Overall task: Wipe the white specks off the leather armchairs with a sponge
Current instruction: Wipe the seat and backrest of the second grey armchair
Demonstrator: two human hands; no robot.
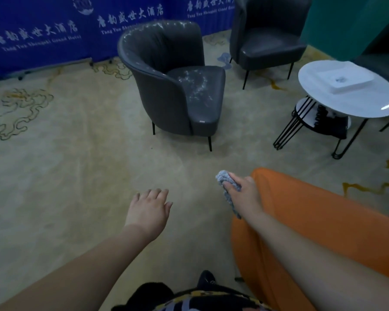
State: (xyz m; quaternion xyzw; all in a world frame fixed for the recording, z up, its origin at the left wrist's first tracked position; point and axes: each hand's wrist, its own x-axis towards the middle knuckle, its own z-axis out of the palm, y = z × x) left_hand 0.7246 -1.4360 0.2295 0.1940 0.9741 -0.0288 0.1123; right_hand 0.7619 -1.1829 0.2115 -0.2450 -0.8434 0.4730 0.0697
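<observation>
A dark grey leather armchair (173,86) stands on the carpet ahead, with white specks across its seat and along the top of its backrest. A second dark armchair (267,39) stands behind it to the right. My right hand (245,194) grips a grey fluffy sponge (225,178), held low beside an orange armchair (323,221) at the near right. My left hand (151,209) hovers over the carpet with its fingers spread and holds nothing. Both hands are well short of the speckled chair.
A round white side table (323,104) on black wire legs stands at the right, with a white tray (344,81) on top and a lower shelf. A blue banner wall (43,34) runs along the back. Patterned beige carpet (76,153) lies between me and the chairs.
</observation>
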